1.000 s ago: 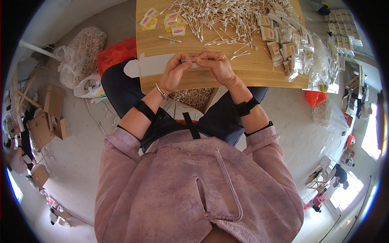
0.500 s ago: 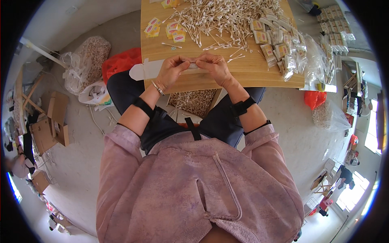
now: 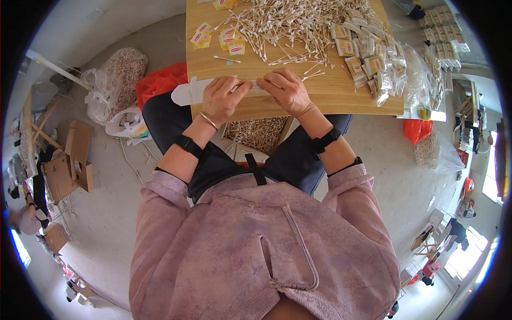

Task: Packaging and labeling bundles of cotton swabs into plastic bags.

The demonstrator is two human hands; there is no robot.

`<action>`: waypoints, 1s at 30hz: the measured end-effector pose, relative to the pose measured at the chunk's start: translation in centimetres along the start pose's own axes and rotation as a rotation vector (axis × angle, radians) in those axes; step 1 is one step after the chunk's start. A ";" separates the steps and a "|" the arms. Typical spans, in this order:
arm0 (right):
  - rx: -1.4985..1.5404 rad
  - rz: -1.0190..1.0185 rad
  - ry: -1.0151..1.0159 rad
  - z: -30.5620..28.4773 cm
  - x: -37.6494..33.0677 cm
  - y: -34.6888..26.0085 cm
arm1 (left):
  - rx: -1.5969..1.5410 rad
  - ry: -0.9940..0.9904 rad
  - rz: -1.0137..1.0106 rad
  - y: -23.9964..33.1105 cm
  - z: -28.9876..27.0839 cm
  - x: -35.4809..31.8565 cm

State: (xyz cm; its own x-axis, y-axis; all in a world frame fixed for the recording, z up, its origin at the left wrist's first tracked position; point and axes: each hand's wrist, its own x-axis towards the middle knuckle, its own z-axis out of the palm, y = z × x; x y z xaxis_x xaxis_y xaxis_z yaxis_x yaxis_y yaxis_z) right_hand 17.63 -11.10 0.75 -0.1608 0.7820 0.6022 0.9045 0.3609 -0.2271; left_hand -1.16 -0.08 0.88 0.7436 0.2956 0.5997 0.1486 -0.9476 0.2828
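Near the table's front edge, my left hand (image 3: 222, 100) is closed in a pinch, knuckles up. A short gap to its right, my right hand (image 3: 288, 94) pinches in the same way. Something thin and pale seems to lie between the fingertips, too small to make out. A white strip of paper or card (image 3: 198, 90) lies flat on the table by my left hand. Just beyond it is a single cotton swab (image 3: 226, 58), with small yellow-and-white cards (image 3: 232, 40) behind. A large heap of cotton swabs (image 3: 298, 24) covers the far part of the table.
Filled clear packets of swabs (image 3: 368, 64) are piled on the table's right side, beside clear plastic bags (image 3: 418, 80). Below the front edge, between my knees, stands a box of swabs (image 3: 256, 133). Red bags (image 3: 162, 80) and cardboard boxes (image 3: 77, 154) are on the floor to the left.
My hands have drawn slightly apart and turned so that the knuckles face up. Both remain pinched at the table's front edge.
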 end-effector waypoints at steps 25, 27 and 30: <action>-0.189 -0.014 0.043 1.0 0.5 0.1 | 0.245 -0.021 0.112 -0.2 0.4 0.8; -0.220 -0.023 0.018 0.8 0.0 -0.3 | 0.251 -0.060 0.109 0.2 0.4 0.6; -0.222 -0.053 -0.017 0.8 -0.7 -0.6 | 0.267 -0.093 0.168 -0.1 1.0 -0.5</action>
State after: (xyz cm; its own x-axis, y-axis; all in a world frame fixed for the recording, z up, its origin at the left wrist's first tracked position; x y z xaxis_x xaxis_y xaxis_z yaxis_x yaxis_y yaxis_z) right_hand 16.87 -11.43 -0.16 -0.2157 0.7741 0.5952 0.9590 0.2827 -0.0201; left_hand -0.87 -0.29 -0.17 0.8268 0.1319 0.5469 0.1755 -0.9841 -0.0279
